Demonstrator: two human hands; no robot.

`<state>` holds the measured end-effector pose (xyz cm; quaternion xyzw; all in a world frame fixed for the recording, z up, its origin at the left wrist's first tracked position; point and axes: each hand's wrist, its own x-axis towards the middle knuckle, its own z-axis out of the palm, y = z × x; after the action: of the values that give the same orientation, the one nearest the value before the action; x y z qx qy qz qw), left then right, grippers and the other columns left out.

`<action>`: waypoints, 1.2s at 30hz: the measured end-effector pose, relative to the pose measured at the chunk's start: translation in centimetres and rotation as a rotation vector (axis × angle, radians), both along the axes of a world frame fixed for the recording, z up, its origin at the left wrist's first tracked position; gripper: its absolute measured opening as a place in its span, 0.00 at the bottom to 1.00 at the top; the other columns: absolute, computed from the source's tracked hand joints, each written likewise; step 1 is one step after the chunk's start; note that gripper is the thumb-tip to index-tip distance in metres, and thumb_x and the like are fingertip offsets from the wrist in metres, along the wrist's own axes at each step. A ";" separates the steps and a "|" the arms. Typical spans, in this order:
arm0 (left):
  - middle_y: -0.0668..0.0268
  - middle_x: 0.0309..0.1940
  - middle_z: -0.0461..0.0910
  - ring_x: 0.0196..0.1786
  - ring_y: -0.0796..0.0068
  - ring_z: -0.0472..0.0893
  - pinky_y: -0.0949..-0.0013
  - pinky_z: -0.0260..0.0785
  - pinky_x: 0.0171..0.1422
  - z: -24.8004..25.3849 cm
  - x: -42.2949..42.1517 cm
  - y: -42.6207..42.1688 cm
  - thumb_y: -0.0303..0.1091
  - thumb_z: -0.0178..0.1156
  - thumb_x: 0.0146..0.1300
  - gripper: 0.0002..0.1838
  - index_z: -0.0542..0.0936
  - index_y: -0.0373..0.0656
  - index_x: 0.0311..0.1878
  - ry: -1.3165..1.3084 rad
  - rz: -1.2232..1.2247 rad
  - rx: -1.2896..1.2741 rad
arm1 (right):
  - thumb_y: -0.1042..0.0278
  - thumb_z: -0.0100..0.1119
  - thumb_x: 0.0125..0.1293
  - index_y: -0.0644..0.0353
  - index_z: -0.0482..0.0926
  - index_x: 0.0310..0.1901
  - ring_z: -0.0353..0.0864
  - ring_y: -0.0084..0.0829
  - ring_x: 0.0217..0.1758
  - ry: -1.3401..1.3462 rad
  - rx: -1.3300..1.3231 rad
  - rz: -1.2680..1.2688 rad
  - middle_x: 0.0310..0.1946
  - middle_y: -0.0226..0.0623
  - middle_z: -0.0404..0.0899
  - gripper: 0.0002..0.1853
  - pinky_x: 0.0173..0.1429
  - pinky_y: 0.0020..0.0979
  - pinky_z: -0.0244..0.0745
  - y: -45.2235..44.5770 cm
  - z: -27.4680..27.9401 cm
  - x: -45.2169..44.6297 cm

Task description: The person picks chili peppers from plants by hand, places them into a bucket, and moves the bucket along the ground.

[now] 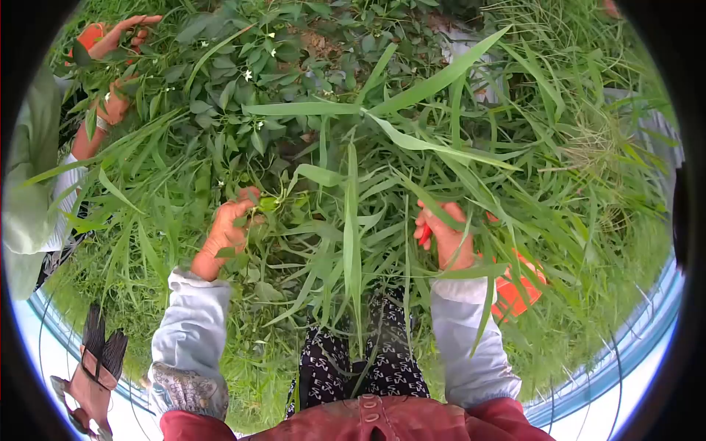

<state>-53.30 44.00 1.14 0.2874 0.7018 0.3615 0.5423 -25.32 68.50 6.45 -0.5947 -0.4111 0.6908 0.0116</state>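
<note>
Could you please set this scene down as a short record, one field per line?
Setting: leafy plants with white flowers, among long grass
Left hand: among the leaves, fingers bent; whether it grips anything is unclear
Right hand: fingers curled on a small red thing, mostly hidden
By the right wrist: orange-red object, partly covered by grass
Wearer's clothing: light sleeves, black patterned trousers
Nearby person: upper left, one hand beside another orange-red item
</note>
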 end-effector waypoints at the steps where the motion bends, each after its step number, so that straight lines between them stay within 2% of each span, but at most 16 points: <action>1: 0.62 0.54 0.66 0.57 0.69 0.68 0.70 0.63 0.55 -0.4 -0.3 -1.4 0.20 0.54 0.50 0.17 0.75 0.38 0.46 0.019 0.012 0.047 | 0.68 0.53 0.62 0.63 0.75 0.41 0.73 0.21 0.22 0.049 -0.011 0.042 0.25 0.32 0.75 0.09 0.22 0.20 0.64 0.3 0.8 -1.0; 2: 0.57 0.56 0.67 0.59 0.59 0.66 0.59 0.62 0.58 -0.9 -1.1 -2.6 0.41 0.61 0.55 0.24 0.71 0.42 0.54 0.083 -0.083 0.095 | 0.68 0.54 0.61 0.63 0.75 0.41 0.73 0.20 0.21 0.098 -0.022 0.085 0.25 0.32 0.75 0.09 0.22 0.20 0.65 0.8 1.8 -2.1; 5: 0.58 0.58 0.64 0.62 0.59 0.62 0.57 0.62 0.58 -1.7 -0.1 -3.6 0.51 0.61 0.54 0.27 0.71 0.49 0.54 -0.224 0.157 0.234 | 0.69 0.54 0.61 0.65 0.76 0.38 0.74 0.20 0.25 0.322 -0.128 0.202 0.27 0.32 0.77 0.09 0.27 0.20 0.68 -0.1 3.0 -4.2; 6: 0.59 0.61 0.61 0.65 0.59 0.59 0.55 0.61 0.59 -1.9 -0.3 -3.7 0.51 0.63 0.52 0.26 0.72 0.55 0.53 -0.363 0.227 0.113 | 0.69 0.54 0.61 0.66 0.76 0.38 0.74 0.20 0.26 0.392 -0.170 0.259 0.28 0.31 0.77 0.09 0.29 0.21 0.68 -0.8 3.8 -5.8; 8: 0.59 0.60 0.62 0.65 0.60 0.58 0.56 0.60 0.59 -2.0 0.1 -3.6 0.54 0.63 0.51 0.27 0.72 0.55 0.53 -0.379 0.245 0.212 | 0.70 0.53 0.61 0.65 0.76 0.39 0.75 0.21 0.29 0.448 -0.208 0.373 0.30 0.32 0.77 0.09 0.32 0.21 0.69 -2.0 3.6 -8.2; 10: 0.62 0.60 0.62 0.66 0.62 0.57 0.55 0.59 0.61 -1.5 -0.2 -3.6 0.48 0.68 0.45 0.29 0.73 0.54 0.52 -0.479 0.331 0.031 | 0.69 0.53 0.62 0.62 0.77 0.41 0.76 0.23 0.33 0.409 -0.210 0.491 0.33 0.33 0.78 0.09 0.34 0.22 0.70 -3.2 -0.4 -9.8; 13: 0.65 0.58 0.65 0.66 0.64 0.57 0.56 0.58 0.62 0.0 -0.2 -2.0 0.39 0.69 0.38 0.31 0.74 0.51 0.51 -0.435 0.202 0.030 | 0.69 0.53 0.60 0.64 0.76 0.39 0.76 0.28 0.35 0.250 0.156 0.563 0.32 0.35 0.77 0.09 0.38 0.28 0.71 -5.5 -6.1 -11.0; 14: 0.65 0.54 0.70 0.65 0.62 0.61 0.59 0.58 0.62 -1.7 -0.3 -2.4 0.29 0.67 0.31 0.32 0.75 0.48 0.49 -0.174 -0.035 0.145 | 0.68 0.53 0.60 0.64 0.76 0.39 0.76 0.29 0.36 0.326 -0.031 0.439 0.32 0.36 0.77 0.10 0.39 0.29 0.71 -6.4 -7.5 -11.5; 15: 0.65 0.51 0.72 0.63 0.62 0.63 0.59 0.59 0.62 -1.8 -0.1 -2.2 0.26 0.64 0.34 0.28 0.75 0.46 0.47 -0.038 -0.095 0.157 | 0.67 0.54 0.60 0.63 0.77 0.39 0.76 0.30 0.36 0.399 -0.216 0.315 0.33 0.36 0.77 0.10 0.39 0.31 0.71 -7.3 -8.7 -12.1; 17: 0.65 0.45 0.76 0.58 0.61 0.68 0.61 0.61 0.60 -1.9 0.8 -1.4 0.20 0.59 0.39 0.22 0.76 0.43 0.42 0.238 -0.210 0.172 | 0.65 0.58 0.56 0.61 0.76 0.40 0.76 0.37 0.36 0.459 0.344 0.885 0.33 0.41 0.77 0.12 0.41 0.34 0.71 -6.9 -6.6 -13.9; 19: 0.63 0.42 0.76 0.56 0.57 0.70 0.60 0.60 0.61 -2.0 0.9 -0.9 0.23 0.60 0.42 0.18 0.76 0.42 0.41 0.297 -0.280 0.180 | 0.63 0.59 0.53 0.56 0.77 0.41 0.75 0.42 0.39 0.275 0.302 1.195 0.38 0.41 0.74 0.14 0.42 0.37 0.71 -7.2 -4.8 -15.3; 25: 0.62 0.47 0.74 0.57 0.58 0.68 0.60 0.58 0.62 -1.6 1.9 -0.5 0.31 0.64 0.41 0.21 0.75 0.43 0.43 0.366 -0.273 0.092 | 0.68 0.64 0.45 0.52 0.73 0.39 0.75 0.44 0.36 0.176 0.480 1.114 0.34 0.36 0.72 0.17 0.40 0.40 0.70 -10.0 -4.5 -14.1; 26: 0.64 0.48 0.74 0.59 0.58 0.67 0.62 0.62 0.61 -1.5 2.1 -0.5 0.27 0.66 0.35 0.26 0.76 0.44 0.44 0.411 -0.271 0.066 | 0.69 0.65 0.44 0.53 0.72 0.35 0.75 0.44 0.36 0.141 0.541 1.102 0.33 0.36 0.71 0.15 0.39 0.42 0.70 -10.4 -4.5 -14.1; 29: 0.65 0.48 0.74 0.59 0.60 0.67 0.63 0.63 0.60 -1.8 2.3 -0.7 0.25 0.65 0.34 0.27 0.76 0.45 0.45 0.396 -0.369 -0.042 | 0.69 0.65 0.44 0.53 0.72 0.35 0.75 0.44 0.36 0.083 0.585 1.190 0.33 0.36 0.72 0.15 0.39 0.42 0.70 -11.0 -4.6 -14.2; 35: 0.66 0.47 0.75 0.58 0.61 0.68 0.64 0.65 0.58 -3.6 2.3 -1.7 0.24 0.64 0.33 0.30 0.74 0.46 0.47 0.458 -0.464 0.020 | 0.63 0.63 0.46 0.57 0.72 0.34 0.75 0.47 0.34 0.147 0.447 1.238 0.29 0.42 0.75 0.14 0.39 0.43 0.70 -10.3 -4.4 -13.9; 36: 0.66 0.47 0.74 0.58 0.60 0.68 0.64 0.66 0.58 -2.9 2.4 -1.4 0.24 0.62 0.35 0.28 0.74 0.46 0.48 0.403 -0.419 0.009 | 0.62 0.63 0.47 0.58 0.72 0.34 0.76 0.47 0.34 0.145 0.412 1.240 0.27 0.43 0.76 0.14 0.39 0.43 0.70 -10.1 -4.0 -14.0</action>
<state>-50.89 42.63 -1.74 0.4945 0.7192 0.1805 0.4535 -39.33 58.37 2.49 -0.1850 -0.7997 0.5148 -0.2473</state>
